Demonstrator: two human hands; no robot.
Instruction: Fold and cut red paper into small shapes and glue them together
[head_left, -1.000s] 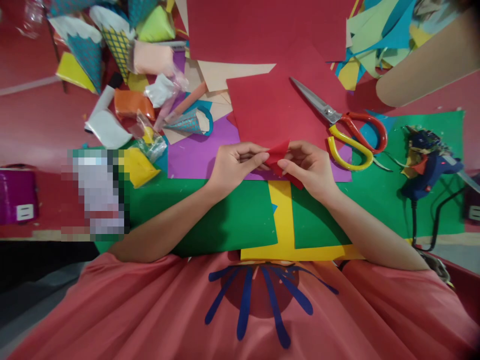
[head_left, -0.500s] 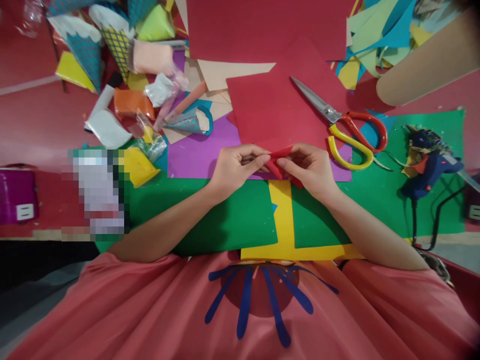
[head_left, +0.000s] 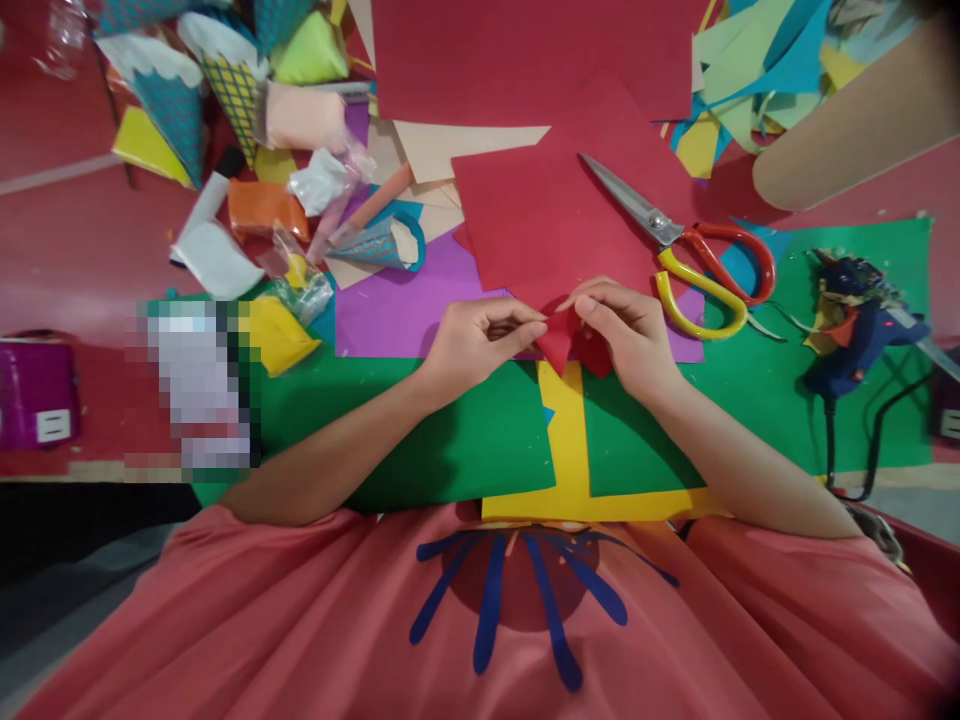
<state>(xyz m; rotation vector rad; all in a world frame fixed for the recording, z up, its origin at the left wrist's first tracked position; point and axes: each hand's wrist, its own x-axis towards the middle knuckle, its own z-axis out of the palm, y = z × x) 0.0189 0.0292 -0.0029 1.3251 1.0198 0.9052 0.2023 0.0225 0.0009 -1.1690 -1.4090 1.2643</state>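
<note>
Between my two hands is a small folded red paper piece point(head_left: 556, 347), with pointed corners hanging down. My left hand point(head_left: 481, 345) pinches its left side between thumb and fingers. On the other side my right hand point(head_left: 626, 335) grips it, thumb and index finger near its upper edge. Behind the hands lies a larger red sheet point(head_left: 540, 215) over a purple sheet point(head_left: 397, 320). Scissors point(head_left: 664, 228) with one red and one yellow handle loop rest open-bladed or closed, cannot tell, right of the red sheet.
Green sheets point(head_left: 420, 430) and a yellow sheet point(head_left: 566, 440) lie under my forearms. A blue glue gun point(head_left: 855, 350) is at the right, a cardboard tube point(head_left: 847, 130) behind it. Paper cones point(head_left: 169, 95), clay packets point(head_left: 304, 115) and a small cone point(head_left: 375, 243) sit at the left.
My right thumb has lifted and shifted right along the red piece, and the fingers moved up slightly. The piece has turned, its points now hanging lower. My left hand moved slightly.
</note>
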